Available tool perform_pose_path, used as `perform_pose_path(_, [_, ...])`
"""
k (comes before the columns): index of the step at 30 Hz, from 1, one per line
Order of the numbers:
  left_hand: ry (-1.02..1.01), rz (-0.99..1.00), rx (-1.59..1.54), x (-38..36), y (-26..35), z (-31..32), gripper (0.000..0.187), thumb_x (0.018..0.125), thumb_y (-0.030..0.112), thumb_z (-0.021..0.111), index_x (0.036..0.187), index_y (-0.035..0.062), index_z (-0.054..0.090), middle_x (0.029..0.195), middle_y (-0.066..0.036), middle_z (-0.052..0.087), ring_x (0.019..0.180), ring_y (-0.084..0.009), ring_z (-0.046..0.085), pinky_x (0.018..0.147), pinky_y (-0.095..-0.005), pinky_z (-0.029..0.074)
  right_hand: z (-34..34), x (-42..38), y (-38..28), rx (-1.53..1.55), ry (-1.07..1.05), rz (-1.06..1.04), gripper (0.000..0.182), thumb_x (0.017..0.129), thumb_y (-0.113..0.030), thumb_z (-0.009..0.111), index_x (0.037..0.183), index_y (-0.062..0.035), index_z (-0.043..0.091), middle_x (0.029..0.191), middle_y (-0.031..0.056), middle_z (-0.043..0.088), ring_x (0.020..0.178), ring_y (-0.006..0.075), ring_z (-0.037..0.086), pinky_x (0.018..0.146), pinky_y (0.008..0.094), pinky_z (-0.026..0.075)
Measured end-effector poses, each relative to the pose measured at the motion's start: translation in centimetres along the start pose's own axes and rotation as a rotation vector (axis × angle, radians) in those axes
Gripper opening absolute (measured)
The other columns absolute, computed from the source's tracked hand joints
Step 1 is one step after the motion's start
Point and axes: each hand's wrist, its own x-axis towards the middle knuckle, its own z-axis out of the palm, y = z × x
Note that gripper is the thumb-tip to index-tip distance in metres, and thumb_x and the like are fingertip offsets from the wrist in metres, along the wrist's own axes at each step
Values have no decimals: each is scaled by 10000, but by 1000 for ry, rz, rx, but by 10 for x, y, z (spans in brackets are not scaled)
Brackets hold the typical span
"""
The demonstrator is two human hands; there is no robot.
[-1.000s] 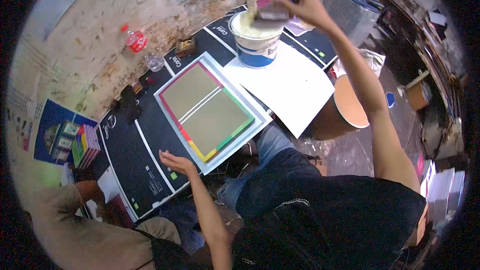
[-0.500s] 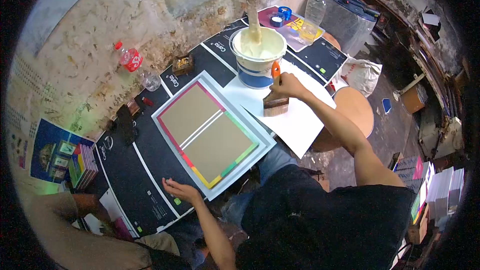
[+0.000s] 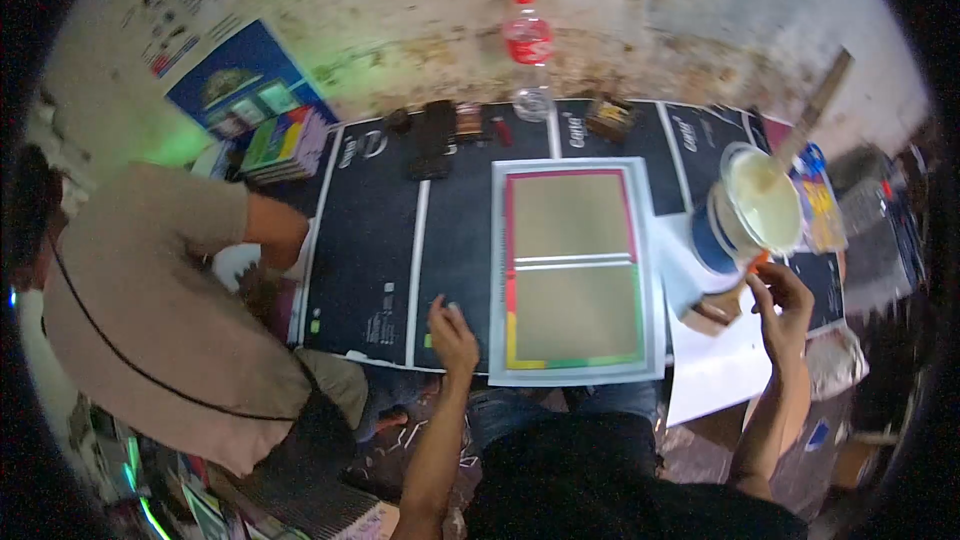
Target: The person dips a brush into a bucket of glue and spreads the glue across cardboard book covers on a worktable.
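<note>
My right hand [image 3: 785, 305] has its fingers at the orange-tipped handle of a wide paintbrush [image 3: 715, 310], whose bristle end is low over a white sheet [image 3: 705, 375]. Just beyond the brush, a white and blue bucket [image 3: 722, 225] holds cream-coloured paste, with a wooden stick [image 3: 815, 108] standing in it. My left hand [image 3: 455, 338], empty and with fingers apart, hovers over the black table covering. Between my hands lies a pale rectangular sheet [image 3: 653, 240] bearing two grey-beige panels [image 3: 575, 315], edged in pink, red, yellow and green and split by white strips.
A clear bottle with a red label [image 3: 530, 45] stands by the wall, near a small box [image 3: 610, 118] and dark blocks [image 3: 432, 140]. Books [image 3: 285, 145] are stacked at the left corner. Another person [image 3: 175, 310] sits close on my left, arm on the table.
The view has swung left, bringing the other person more fully into sight. The brush, upright on the white sheet before, now leans over. My left hand remains off the panelled sheet.
</note>
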Motion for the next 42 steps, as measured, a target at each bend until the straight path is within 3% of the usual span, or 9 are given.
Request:
perform_pose_path(6, [-63, -46, -62, 6, 10, -14, 318, 962, 191, 478, 1190, -31, 493, 814, -127, 518, 729, -252, 522, 682, -384, 425, 168, 89, -80, 521, -220, -342, 397, 826, -122, 710, 1181, 0, 582, 1052, 92, 653, 832, 134, 624, 748, 263, 502])
perform_pose_path(9, [-8, -52, -57, 10, 8, -12, 275, 956, 176, 464, 1159, -5, 513, 799, -132, 523, 703, -253, 539, 638, -382, 431, 289, 154, -85, 340, -301, -384, 512, 814, -275, 734, 1222, -17, 561, 1047, 143, 654, 844, 179, 641, 759, 287, 496])
perform_pose_path(11, [-10, -83, -72, 8, 2, -8, 275, 950, 177, 466, 1153, -1, 515, 787, -128, 525, 689, -260, 541, 620, -383, 433, 375, 196, -63, 234, -214, -431, 540, 822, -357, 702, 1196, 9, 569, 1076, 219, 646, 952, 316, 649, 824, 381, 498])
perform_pose_path(19, [-30, -107, -60, 12, 1, -11, 354, 881, 199, 558, 1152, -23, 508, 711, -107, 488, 626, -264, 515, 594, -392, 433, 520, 248, -101, 304, 126, -621, 352, 816, -249, 670, 1058, 3, 622, 929, 200, 659, 817, 377, 629, 798, 430, 487])
perform_pose_path(24, [-13, -78, -70, 8, 2, -12, 408, 843, 194, 583, 1192, 4, 493, 730, -113, 480, 658, -277, 513, 618, -393, 426, 469, 211, -192, 596, 351, -474, 234, 834, -234, 672, 881, -4, 680, 827, 148, 679, 757, 241, 642, 733, 341, 489])
perform_pose_path(29, [-1, -102, -83, 5, -4, -5, 380, 884, 257, 576, 1167, 12, 508, 716, -104, 498, 662, -266, 526, 631, -405, 430, 314, 156, -226, 1096, 354, -470, 167, 840, -105, 649, 978, -11, 661, 832, 73, 681, 760, 178, 641, 730, 269, 495])
perform_pose_path(30, [-22, -97, -86, 5, -1, -5, 377, 888, 260, 574, 1165, 14, 509, 712, -107, 506, 657, -268, 530, 629, -407, 431, 274, 144, -213, 1138, 372, -488, 193, 822, -81, 659, 1001, -11, 653, 831, 67, 679, 775, 178, 646, 740, 269, 502])
perform_pose_path(32, [16, -26, -69, 10, 2, -11, 368, 900, 273, 567, 1157, 17, 513, 705, -113, 525, 649, -274, 546, 622, -411, 433, 201, 122, -157, 357, 589, -947, 243, 858, -31, 547, 1087, -9, 625, 1032, 114, 660, 807, 197, 657, 743, 308, 536])
perform_pose_path(42, [79, -78, -241, 0, -18, 1, 399, 934, 422, 508, 1135, 77, 495, 709, -122, 578, 657, -313, 575, 599, -455, 429, -70, 90, 147, -173, 404, -307, 456, 913, -412, 572, 1199, -62, 633, 1110, 140, 666, 991, 211, 639, 839, 333, 502])
